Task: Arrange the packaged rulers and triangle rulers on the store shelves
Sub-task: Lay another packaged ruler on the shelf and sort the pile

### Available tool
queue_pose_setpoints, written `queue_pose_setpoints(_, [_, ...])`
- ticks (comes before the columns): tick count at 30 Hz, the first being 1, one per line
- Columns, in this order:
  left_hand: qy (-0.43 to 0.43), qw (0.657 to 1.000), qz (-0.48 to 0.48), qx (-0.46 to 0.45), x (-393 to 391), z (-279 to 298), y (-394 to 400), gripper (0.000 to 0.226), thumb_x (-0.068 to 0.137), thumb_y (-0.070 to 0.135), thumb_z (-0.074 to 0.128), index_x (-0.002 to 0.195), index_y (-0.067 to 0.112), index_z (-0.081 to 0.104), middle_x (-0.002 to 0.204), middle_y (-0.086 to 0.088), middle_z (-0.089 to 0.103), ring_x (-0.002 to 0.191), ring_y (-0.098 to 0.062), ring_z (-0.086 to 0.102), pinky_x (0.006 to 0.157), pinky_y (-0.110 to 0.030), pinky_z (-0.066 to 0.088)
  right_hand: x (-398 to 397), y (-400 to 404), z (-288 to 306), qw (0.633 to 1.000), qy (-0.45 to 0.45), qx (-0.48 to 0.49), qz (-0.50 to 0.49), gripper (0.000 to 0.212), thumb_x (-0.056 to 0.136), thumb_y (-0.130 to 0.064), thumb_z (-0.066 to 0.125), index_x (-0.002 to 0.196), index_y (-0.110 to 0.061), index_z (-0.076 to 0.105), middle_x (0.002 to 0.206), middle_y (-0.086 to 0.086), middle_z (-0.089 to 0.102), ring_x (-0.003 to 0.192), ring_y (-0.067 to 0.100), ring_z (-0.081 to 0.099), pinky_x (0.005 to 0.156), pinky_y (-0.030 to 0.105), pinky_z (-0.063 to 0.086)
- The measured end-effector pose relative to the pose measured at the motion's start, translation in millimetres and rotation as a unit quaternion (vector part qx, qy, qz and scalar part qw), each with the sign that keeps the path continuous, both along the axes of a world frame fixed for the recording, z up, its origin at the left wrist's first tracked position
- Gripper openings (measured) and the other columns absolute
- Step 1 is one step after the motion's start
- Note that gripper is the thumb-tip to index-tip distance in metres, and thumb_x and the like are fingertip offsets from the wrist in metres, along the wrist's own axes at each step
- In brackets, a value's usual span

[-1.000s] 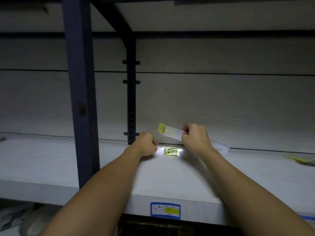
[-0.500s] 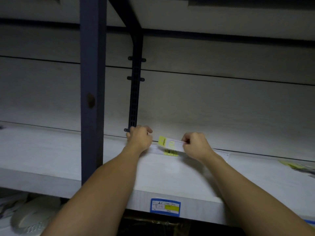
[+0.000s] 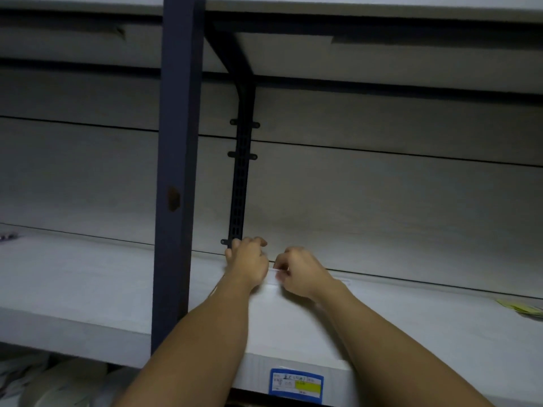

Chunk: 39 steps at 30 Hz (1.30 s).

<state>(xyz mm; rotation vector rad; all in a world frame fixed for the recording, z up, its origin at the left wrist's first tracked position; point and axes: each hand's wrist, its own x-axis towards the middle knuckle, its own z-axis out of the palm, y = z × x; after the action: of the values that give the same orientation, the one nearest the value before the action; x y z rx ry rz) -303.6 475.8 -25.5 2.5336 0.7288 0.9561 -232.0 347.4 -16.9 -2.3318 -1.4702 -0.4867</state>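
Both my hands at the back of the shelf [image 3: 88,289], on a packaged ruler.

My left hand [image 3: 246,265] and right hand [image 3: 302,277] sit close together where the shelf meets the back panel, beside the black slotted upright [image 3: 239,186]. My right hand's curled fingers pinch the clear packaged ruler [image 3: 271,276], which lies low along the back edge. My left hand's fingers are curled at the ruler's left end; whether they grip it I cannot tell. A blue price label [image 3: 296,384] sits on the shelf's front edge.
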Motion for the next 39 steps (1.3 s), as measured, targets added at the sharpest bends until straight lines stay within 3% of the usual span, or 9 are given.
queue_pose_setpoints(6, [0.029, 0.994, 0.023, 0.101, -2.9, -1.2, -2.4, 0.043, 0.094, 0.013, 0.043, 0.135, 0.023, 0.051, 0.138, -0.002, 0.049, 0.126, -0.025, 0.037, 0.103, -0.037, 0.029, 3.7, -0.7, -6.1, 0.996, -0.067, -0.028, -0.044, 0.033, 0.09, -0.029, 0.059, 0.12, -0.017, 0.07, 0.117, 0.006, 0.06, 0.111, 0.027, 0.052, 0.095, 0.032, 0.04])
queue_pose_setpoints(16, [0.103, 0.965, -0.054, 0.237, 15.5, 6.6, -9.3, 0.038, 0.095, 0.026, 0.045, 0.131, 0.022, 0.057, 0.131, -0.003, 0.055, 0.121, -0.025, 0.047, 0.1, -0.039, 0.037, 7.8, -28.4, 12.2, 0.994, -0.051, -0.041, -0.089, 0.037, 0.085, -0.014, 0.058, 0.12, -0.015, 0.066, 0.118, 0.007, 0.063, 0.11, 0.028, 0.056, 0.096, 0.034, 0.042])
queue_pose_setpoints(27, [0.108, 0.953, -0.194, 0.206, 57.5, 37.1, -75.2, 0.033, 0.092, 0.034, 0.051, 0.121, 0.026, 0.064, 0.119, -0.001, 0.069, 0.108, -0.025, 0.062, 0.092, -0.031, 0.049, 53.1, -152.5, 31.4, 0.987, 0.015, -0.027, -0.158, 0.035, 0.087, -0.015, 0.059, 0.121, -0.018, 0.064, 0.113, 0.004, 0.067, 0.103, 0.026, 0.062, 0.086, 0.032, 0.052])
queue_pose_setpoints(39, [0.107, 0.96, -0.212, 0.146, 131.9, 28.4, -224.8, 0.033, 0.085, 0.042, 0.057, 0.115, 0.032, 0.065, 0.11, 0.008, 0.067, 0.099, -0.018, 0.062, 0.087, -0.032, 0.051, 120.7, -294.2, 28.7, 0.99, -0.009, -0.056, -0.13, 0.033, 0.084, -0.012, 0.058, 0.116, -0.017, 0.066, 0.113, 0.005, 0.066, 0.103, 0.026, 0.061, 0.089, 0.034, 0.051])
